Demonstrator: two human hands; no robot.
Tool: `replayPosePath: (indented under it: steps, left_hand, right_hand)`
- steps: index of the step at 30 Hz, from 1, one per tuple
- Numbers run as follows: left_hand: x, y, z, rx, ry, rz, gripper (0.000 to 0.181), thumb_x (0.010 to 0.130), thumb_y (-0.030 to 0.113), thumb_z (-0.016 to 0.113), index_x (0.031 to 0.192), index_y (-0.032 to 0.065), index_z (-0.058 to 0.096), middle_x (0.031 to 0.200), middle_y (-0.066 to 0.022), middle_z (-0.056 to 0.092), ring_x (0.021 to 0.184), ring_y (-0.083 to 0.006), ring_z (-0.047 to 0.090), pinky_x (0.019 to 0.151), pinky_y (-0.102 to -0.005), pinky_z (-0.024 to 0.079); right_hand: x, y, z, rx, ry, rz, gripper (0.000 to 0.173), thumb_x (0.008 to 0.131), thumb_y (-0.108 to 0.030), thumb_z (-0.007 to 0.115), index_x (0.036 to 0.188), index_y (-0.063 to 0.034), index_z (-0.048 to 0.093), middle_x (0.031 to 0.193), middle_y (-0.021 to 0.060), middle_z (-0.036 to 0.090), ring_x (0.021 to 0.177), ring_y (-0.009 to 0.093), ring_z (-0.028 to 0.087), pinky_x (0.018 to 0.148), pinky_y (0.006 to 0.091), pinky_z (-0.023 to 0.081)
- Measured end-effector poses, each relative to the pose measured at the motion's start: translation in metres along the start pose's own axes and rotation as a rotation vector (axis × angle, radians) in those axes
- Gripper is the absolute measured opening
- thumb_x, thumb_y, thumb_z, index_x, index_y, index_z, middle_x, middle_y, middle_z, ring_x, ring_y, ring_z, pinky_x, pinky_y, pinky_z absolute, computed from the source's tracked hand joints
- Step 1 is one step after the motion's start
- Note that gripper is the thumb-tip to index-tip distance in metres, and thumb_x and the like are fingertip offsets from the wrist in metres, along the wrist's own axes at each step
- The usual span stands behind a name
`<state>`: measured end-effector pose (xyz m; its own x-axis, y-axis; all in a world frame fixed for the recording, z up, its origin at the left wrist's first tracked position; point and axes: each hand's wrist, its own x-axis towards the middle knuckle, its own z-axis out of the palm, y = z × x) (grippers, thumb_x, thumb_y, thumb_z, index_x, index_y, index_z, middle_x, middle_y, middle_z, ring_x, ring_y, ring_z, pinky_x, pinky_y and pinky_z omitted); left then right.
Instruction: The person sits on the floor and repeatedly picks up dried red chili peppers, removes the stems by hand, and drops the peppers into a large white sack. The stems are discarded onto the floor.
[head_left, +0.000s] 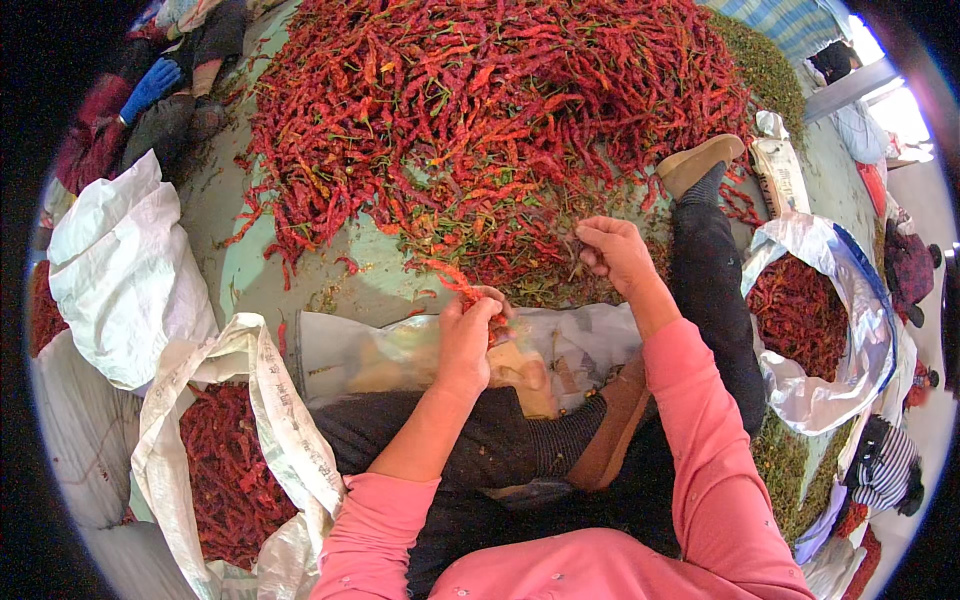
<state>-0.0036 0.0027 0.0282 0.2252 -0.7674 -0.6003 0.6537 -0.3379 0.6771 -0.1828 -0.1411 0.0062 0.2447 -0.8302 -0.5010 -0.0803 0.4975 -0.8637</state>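
Note:
Several dried red chili peppers (452, 279) are gripped in my left hand (466, 341), their ends poking out past the thumb. To the right and a little farther off is my right hand (613, 251), raised with thumb and forefinger pinched together; whether a thin stem sits between them is too blurred to tell. Beyond both hands spreads a large heap of red chili peppers (487, 97), with loose stems and green bits (465, 225) along its near edge. Under my left hand, a pale plastic sheet (375, 349) lies across the floor by my bent leg.
Open white woven sacks hold chilies: one sack (292, 427) at my left, another sack (877, 330) at my right. A bulging white sack (127, 270) stands farther left. My outstretched shoe (701, 161) touches the heap. A co-worker's blue glove (152, 88) shows upper left; other people sit right.

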Motion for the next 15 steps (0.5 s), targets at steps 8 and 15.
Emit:
replayPosePath:
  steps: [8, 15]
  left_hand:
    - [0.003, -0.005, -0.006, 0.06, -0.087, 0.003, 0.009, 0.078, 0.006, 0.057, 0.086, 0.0032, 0.059, 0.067, -0.001, 0.055, 0.056, -0.01, 0.051, 0.048, -0.0254, 0.043]
    - [0.002, -0.005, -0.004, 0.105, -0.065, 0.004, 0.009, 0.079, 0.006, 0.056, 0.087, 0.0034, 0.058, 0.068, -0.0002, 0.055, 0.057, -0.0085, 0.05, 0.047, -0.024, 0.042]
  right_hand:
    - [-0.009, 0.002, 0.011, 0.238, -0.199, 0.11, 0.011, 0.087, -0.013, 0.054, 0.086, -0.0028, 0.054, 0.074, 0.0086, 0.062, 0.041, 0.007, 0.042, 0.034, 0.0192, 0.025]
    - [-0.007, 0.0, 0.019, -0.077, 0.007, 0.014, 0.013, 0.089, -0.013, 0.051, 0.09, -0.0014, 0.058, 0.071, 0.0043, 0.058, 0.046, 0.007, 0.043, 0.037, 0.0194, 0.029]
